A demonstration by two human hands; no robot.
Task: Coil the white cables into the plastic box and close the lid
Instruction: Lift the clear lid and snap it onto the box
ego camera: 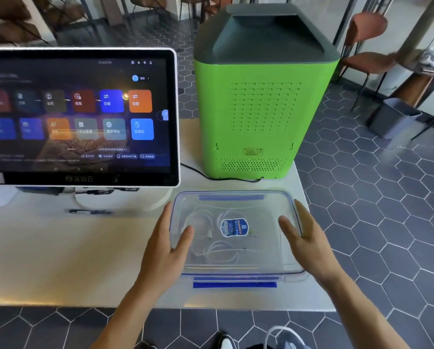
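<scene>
A clear plastic box (273,263) with blue clips sits on the white table near its front right corner. The see-through lid (261,207) lies on top of it, with a blue oval sticker (234,227) in the middle. White cables (205,229) lie coiled inside, seen through the lid. My left hand (169,244) rests flat on the lid's left edge, fingers spread. My right hand (304,238) rests flat along the lid's right edge, fingers spread. Neither hand grips anything.
A touchscreen terminal (80,114) stands at the left on a white base. A green and grey machine (261,96) stands behind the box, with a black cord (205,175) running to it. The table's right edge (311,222) is close to the box.
</scene>
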